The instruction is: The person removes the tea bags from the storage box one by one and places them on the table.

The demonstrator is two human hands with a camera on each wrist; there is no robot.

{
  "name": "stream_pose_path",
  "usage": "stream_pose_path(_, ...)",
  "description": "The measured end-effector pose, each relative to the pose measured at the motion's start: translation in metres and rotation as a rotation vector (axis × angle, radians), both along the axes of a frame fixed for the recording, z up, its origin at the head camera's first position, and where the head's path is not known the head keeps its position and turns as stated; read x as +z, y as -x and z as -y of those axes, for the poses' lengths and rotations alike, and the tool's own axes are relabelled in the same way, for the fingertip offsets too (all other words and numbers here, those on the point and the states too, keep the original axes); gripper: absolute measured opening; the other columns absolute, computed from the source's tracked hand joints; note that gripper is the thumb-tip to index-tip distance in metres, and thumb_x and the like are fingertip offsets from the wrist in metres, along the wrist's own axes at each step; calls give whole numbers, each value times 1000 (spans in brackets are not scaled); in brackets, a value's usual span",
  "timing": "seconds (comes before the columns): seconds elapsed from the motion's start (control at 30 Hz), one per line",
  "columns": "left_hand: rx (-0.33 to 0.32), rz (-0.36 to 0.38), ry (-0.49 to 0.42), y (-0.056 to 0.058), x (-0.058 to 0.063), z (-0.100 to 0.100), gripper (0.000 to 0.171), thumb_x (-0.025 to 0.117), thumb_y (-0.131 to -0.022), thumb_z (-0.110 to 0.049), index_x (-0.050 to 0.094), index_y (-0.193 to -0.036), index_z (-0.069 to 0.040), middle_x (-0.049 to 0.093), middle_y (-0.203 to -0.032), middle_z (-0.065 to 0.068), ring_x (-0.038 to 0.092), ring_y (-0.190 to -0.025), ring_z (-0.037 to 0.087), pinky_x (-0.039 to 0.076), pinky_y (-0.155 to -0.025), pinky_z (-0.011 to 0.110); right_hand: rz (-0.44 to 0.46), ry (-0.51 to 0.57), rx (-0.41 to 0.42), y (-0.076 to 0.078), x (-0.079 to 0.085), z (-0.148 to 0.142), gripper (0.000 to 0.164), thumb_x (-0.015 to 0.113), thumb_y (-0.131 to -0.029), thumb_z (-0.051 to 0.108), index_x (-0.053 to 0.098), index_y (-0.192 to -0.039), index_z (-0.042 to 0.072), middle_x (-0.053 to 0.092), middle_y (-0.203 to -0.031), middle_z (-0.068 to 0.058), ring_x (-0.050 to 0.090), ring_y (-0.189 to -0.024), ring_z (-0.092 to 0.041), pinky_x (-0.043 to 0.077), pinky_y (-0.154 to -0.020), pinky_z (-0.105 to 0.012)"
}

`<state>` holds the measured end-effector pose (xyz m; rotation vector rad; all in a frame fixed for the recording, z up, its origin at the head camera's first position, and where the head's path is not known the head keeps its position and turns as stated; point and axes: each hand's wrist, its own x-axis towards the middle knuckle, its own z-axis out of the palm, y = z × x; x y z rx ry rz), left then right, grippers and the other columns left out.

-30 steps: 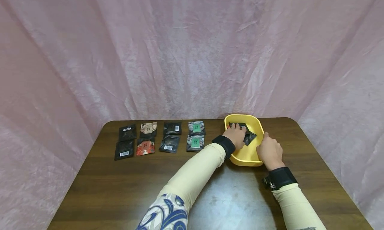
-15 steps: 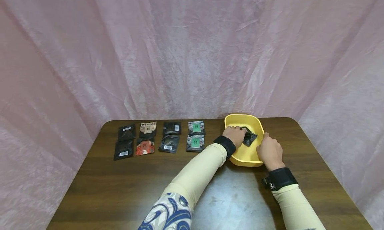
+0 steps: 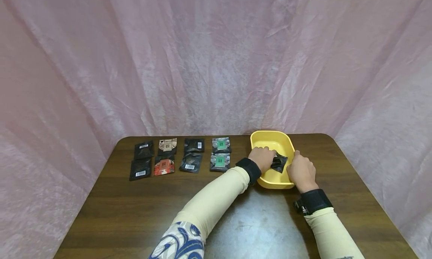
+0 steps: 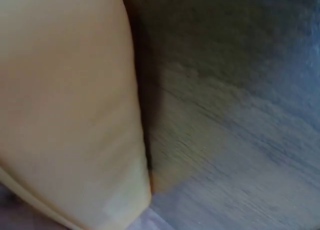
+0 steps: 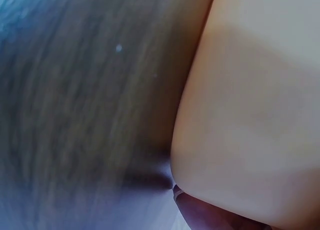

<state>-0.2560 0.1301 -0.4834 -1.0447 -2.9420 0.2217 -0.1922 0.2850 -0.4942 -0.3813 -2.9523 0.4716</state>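
In the head view a yellow plastic tub (image 3: 274, 179) sits at the right rear of the table. My left hand (image 3: 262, 158) reaches over its left side, fingers curled down inside. Those fingers hold a small black foil packet (image 3: 279, 163), whose right part shows beyond them; the fingertips, and whatever else they may grip, are hidden. On the tub's right rim, my right hand (image 3: 302, 172) holds on with curled fingers. Both wrist views show mostly a pale sleeve (image 4: 70, 110) or forearm against blurred wood, with neither hand's work visible.
Left of the tub lie paired packets in columns: black ones with barcode labels (image 3: 140, 169), a beige-labelled one (image 3: 167, 146) above a red one (image 3: 164, 165), more black ones (image 3: 191, 162), and green-labelled ones (image 3: 220, 161). A pink curtain (image 3: 209, 63) hangs behind the table (image 3: 135, 210).
My left hand's fingers have curled in, and the hand has drawn slightly left and nearer with the black packet. The tub's far floor now shows. My right hand stays on the rim.
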Motion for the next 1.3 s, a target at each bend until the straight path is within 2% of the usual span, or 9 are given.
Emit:
stream_pose_path(0.2,-37,7,-30,-10,-3,1,26,60,-108,-35,71,-131,-31,78,-117,-6,76,-104,14,62,-85,33,9,-7,-3,-2,-1,-1,50,61,-91,10,53,-135,-12,71,-105,-39,70,-85,-55,56,-69,-62)
stream_pose_path(0.4,-66,17,-32,-21,5,8,23,65,-104,-39,71,-122,-27,79,-113,-7,77,-100,13,63,-81,32,-14,-7,2,-2,-3,-1,48,63,-89,10,54,-131,-12,71,-102,-38,70,-81,-54,56,-67,-61)
stream_pose_path(0.63,-67,9,-46,-21,6,9,25,77,-95,-39,71,-116,-26,77,-104,-8,75,-90,12,62,-73,32,-14,-7,12,-2,-4,-1,50,62,-89,9,54,-133,-13,71,-101,-38,70,-81,-54,55,-66,-61)
stream_pose_path(0.77,-65,-33,-75,-21,10,11,17,75,-97,-30,72,-113,-27,77,-100,-9,74,-87,11,62,-69,31,-34,-1,16,-3,-3,1,46,61,-89,9,55,-129,-13,71,-101,-39,70,-83,-56,55,-68,-63)
stream_pose_path(0.87,-69,-32,-123,-21,17,12,14,68,-102,-24,72,-115,-26,76,-94,-9,73,-82,10,59,-64,30,-47,6,10,-4,-2,1,43,61,-89,8,56,-127,-13,71,-99,-39,70,-84,-56,55,-67,-63)
stream_pose_path(1.07,-41,-35,-252,-21,38,21,23,68,-100,-22,70,-123,-26,74,-91,-8,71,-79,9,57,-61,29,-25,12,5,-5,-1,-1,48,63,-90,9,54,-131,-15,70,-99,-38,70,-83,-54,56,-66,-61)
stream_pose_path(1.2,-12,-68,-313,-24,58,36,23,66,-100,-18,70,-123,-23,75,-92,-7,70,-76,11,57,-60,31,-3,17,2,-4,0,0,53,64,-92,10,51,-137,-16,70,-101,-37,70,-83,-51,57,-70,-60)
stream_pose_path(1.3,15,-92,-363,-25,71,57,20,61,-103,-16,70,-121,-21,75,-91,-5,71,-76,13,57,-60,32,0,16,1,-2,1,0,56,61,-92,10,50,-141,-16,70,-105,-39,71,-87,-53,57,-73,-62)
